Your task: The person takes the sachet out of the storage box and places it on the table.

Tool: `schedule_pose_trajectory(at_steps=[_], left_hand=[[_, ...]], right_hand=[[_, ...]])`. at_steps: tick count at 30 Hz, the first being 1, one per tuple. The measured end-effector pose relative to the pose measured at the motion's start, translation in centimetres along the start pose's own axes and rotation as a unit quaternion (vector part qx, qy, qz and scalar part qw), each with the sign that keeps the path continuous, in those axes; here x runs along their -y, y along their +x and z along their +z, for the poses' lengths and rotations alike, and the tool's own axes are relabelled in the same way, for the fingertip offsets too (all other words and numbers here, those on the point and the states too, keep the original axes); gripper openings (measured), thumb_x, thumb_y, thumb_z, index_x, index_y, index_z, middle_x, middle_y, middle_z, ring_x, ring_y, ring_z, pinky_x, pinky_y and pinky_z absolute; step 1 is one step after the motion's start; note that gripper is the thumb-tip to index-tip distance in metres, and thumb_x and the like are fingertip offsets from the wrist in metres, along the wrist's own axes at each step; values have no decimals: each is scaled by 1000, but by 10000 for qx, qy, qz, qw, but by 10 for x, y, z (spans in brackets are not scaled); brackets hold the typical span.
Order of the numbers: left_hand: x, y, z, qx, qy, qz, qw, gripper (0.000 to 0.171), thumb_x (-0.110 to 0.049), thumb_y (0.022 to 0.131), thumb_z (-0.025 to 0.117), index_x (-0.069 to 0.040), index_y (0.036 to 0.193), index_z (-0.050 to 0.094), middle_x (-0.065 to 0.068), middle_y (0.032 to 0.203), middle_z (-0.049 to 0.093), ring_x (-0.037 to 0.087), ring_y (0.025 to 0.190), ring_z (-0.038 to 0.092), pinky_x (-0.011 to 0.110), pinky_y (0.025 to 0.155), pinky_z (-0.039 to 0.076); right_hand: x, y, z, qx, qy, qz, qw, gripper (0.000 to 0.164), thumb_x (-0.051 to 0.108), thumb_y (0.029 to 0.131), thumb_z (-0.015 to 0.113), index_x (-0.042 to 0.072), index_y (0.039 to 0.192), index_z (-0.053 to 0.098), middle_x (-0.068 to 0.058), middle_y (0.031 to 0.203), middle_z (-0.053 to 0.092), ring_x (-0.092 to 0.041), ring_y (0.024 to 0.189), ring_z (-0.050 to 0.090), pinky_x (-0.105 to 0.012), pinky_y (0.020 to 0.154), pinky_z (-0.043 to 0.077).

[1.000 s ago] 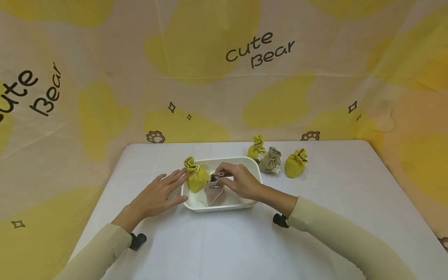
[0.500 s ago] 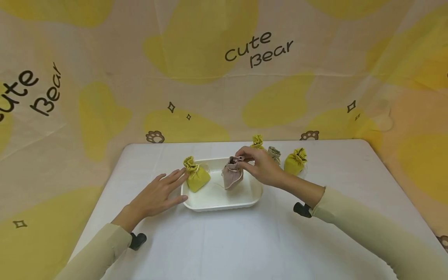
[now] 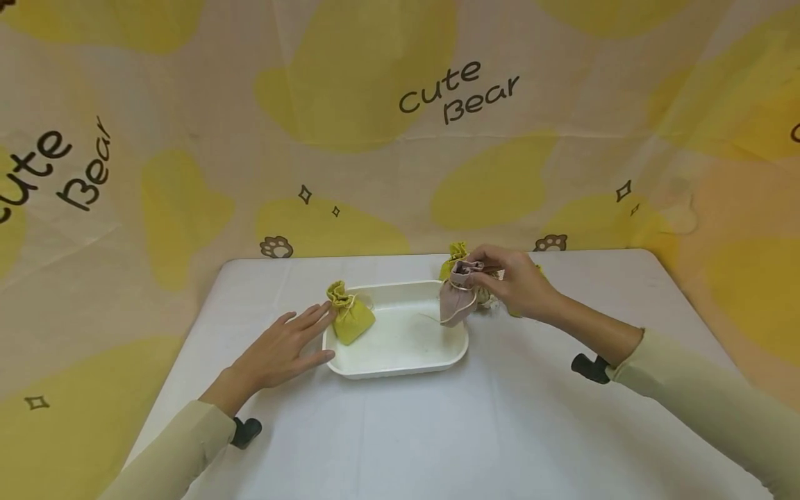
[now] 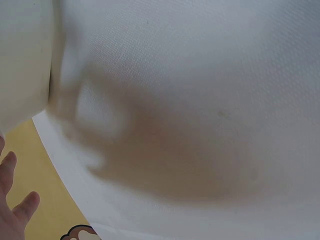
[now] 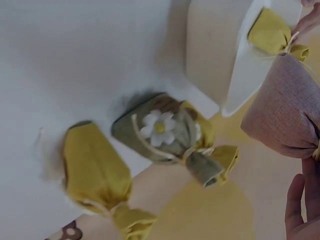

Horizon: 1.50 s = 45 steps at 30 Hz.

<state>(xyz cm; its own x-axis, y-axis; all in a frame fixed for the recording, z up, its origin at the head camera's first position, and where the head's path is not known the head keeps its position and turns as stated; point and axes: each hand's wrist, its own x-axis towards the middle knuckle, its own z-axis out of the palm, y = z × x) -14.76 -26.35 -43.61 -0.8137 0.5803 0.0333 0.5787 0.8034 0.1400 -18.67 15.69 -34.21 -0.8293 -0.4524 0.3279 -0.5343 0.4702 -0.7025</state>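
Note:
My right hand (image 3: 515, 281) pinches a mauve drawstring pouch (image 3: 456, 303) by its gathered neck, holding it up over the right end of the white tray (image 3: 400, 364). In the right wrist view that mauve pouch (image 5: 285, 107) hangs large at the right side. A yellow drawstring pouch (image 3: 353, 321) sits in the left end of the tray. Against the tray's left edge rests my left hand (image 3: 284, 351), fingers extended, its fingertips by the yellow pouch. The left wrist view catches only some fingers (image 4: 15, 200) of that hand and the tray's side (image 4: 25, 55).
Beyond the tray's right end stand a grey-green pouch (image 5: 167, 132) with a white flower, a yellow pouch (image 3: 455, 257) behind it, and another yellow pouch (image 5: 95, 165) farther right. My right hand partly hides them in the head view. A patterned cloth (image 3: 350, 167) hangs behind the table.
My right hand has lifted the mauve pouch from the middle of the tray and carried it right and away from me. The left hand has stayed in place.

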Motion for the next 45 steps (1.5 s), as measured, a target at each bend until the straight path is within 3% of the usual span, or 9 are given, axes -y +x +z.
schedule_pose_trajectory(at_steps=[6,11,15,19,29,37,45], left_hand=[[-1,-1,-3,23,17,-9,10000,76,-57,98,50,-13,157,31,11,161,29,34,145,33,61,110,32],[-1,-1,-3,77,3,-43,10000,77,-58,98,49,-14,157,30,10,162,28,33,146,32,61,111,31],[-2,-1,-2,116,-53,-108,9999,77,-59,98,49,-15,158,29,9,163,26,33,147,30,61,112,30],[-3,-2,-3,82,-21,-87,9999,78,-59,97,50,-14,158,30,10,162,27,33,146,31,61,112,31],[-2,-2,-2,67,-21,-63,10000,77,-58,98,50,-14,158,29,9,162,27,33,146,31,61,111,31],[-2,-1,-2,60,-57,-52,10000,77,-58,98,49,-14,158,29,10,162,28,33,146,32,61,111,31],[-2,-2,-2,61,-94,-50,9999,77,-57,98,49,-14,158,29,10,162,27,33,146,31,61,111,31]], right_hand=[[-10,-13,-16,-171,-347,286,9988,17,-1,88,72,5,103,67,-7,102,72,-25,94,70,-45,87,56],[-22,-27,-25,-210,-474,289,9982,15,-2,89,72,3,102,67,-9,101,72,-30,95,71,-46,85,57],[-29,-38,-33,-205,-607,368,9973,14,0,90,71,3,104,68,-9,101,72,-30,93,71,-29,83,57],[-37,-47,-38,-189,-680,474,9964,15,1,90,71,2,105,68,-8,100,73,-28,91,71,-12,78,50],[-64,-63,-31,33,-484,823,9954,14,1,90,71,1,104,68,-8,99,73,-27,90,71,-26,76,57],[-79,-70,-21,-40,-484,901,9947,18,-6,89,69,-3,106,65,-15,103,71,-35,95,70,-43,80,58],[-86,-74,-12,36,-346,924,9951,25,2,91,70,-3,115,63,-15,107,70,-34,98,70,-45,83,57]])
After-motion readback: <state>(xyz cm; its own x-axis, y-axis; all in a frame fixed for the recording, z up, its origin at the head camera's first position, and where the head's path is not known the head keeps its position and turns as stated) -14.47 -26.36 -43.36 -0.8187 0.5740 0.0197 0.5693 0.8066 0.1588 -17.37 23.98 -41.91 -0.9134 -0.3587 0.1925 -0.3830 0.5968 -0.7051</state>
